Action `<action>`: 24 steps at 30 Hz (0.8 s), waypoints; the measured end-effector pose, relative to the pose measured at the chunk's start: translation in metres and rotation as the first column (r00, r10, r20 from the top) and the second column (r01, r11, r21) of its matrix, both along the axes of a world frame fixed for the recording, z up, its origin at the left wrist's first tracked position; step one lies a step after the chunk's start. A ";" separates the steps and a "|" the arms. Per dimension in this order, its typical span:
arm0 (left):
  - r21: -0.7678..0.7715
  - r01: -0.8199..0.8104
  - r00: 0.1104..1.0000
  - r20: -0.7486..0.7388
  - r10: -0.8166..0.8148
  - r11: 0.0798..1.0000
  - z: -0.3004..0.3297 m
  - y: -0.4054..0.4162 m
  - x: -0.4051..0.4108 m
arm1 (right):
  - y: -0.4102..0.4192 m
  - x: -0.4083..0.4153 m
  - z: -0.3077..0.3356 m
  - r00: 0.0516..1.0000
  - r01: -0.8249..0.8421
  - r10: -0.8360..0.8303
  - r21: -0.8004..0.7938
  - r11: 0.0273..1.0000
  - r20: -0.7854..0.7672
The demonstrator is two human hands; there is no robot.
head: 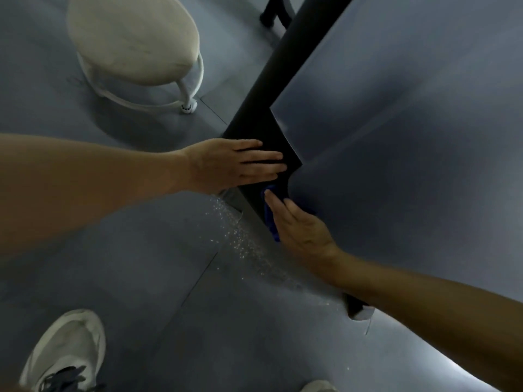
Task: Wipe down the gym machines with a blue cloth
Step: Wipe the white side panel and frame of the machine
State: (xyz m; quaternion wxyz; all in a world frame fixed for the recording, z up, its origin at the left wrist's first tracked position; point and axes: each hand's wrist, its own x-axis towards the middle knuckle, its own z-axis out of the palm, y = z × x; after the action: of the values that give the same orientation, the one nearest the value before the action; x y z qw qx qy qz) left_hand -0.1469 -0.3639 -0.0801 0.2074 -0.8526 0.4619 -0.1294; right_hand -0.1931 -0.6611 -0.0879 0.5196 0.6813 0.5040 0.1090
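Our left hand (pixel 226 162) lay flat with its fingers straight and together, the palm pressed against the black post (pixel 256 131) of the machine and gripping nothing. Just below it on the same post, our right hand (pixel 300 226) was also stretched out, its straight fingers pressing the blue cloth (pixel 271 219) against the post's lower face; only a thin edge of the cloth showed beyond the fingers, bunched between the hand and the black surface. To the right of the post spread the broad grey panel (pixel 410 137) of the machine, its corner meeting the post close to our left fingertips. Left of the post and farther off stood a pale round stool (pixel 133 38) on a white ring frame. Below the post, a scatter of white specks (pixel 240 239) lay on the grey floor (pixel 141 250) beside its base. Well below the post, at the lower left, was our white shoe (pixel 68 352) with dark laces.
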 end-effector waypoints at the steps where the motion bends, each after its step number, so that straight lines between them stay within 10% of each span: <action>1: -0.056 -0.039 0.998 -0.044 0.036 0.998 -0.009 0.003 -0.004 | -0.004 -0.003 0.004 0.999 -0.032 0.032 0.005 0.999 0.034; 8: -0.343 -0.335 0.933 -0.248 0.260 0.878 -0.069 -0.004 -0.024 | -0.091 -0.043 0.037 0.984 0.062 -0.150 -0.609 0.791 -0.095; 16: -0.419 -0.428 0.880 -0.396 0.264 0.801 -0.090 -0.009 -0.019 | 0.046 0.026 -0.007 0.991 -0.019 0.001 -0.130 0.991 -0.137; 24: -0.415 -0.469 0.846 -0.465 0.262 0.780 -0.092 -0.001 -0.020 | -0.008 -0.010 -0.018 0.999 -0.027 0.005 -0.509 0.860 -0.044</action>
State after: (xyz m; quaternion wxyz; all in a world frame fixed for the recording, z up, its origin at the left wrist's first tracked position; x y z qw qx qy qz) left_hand -0.1668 -0.3645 -0.1717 -0.0999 -0.9588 0.2634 -0.0355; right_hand -0.2035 -0.6688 -0.1055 0.6696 0.5177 0.5312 -0.0380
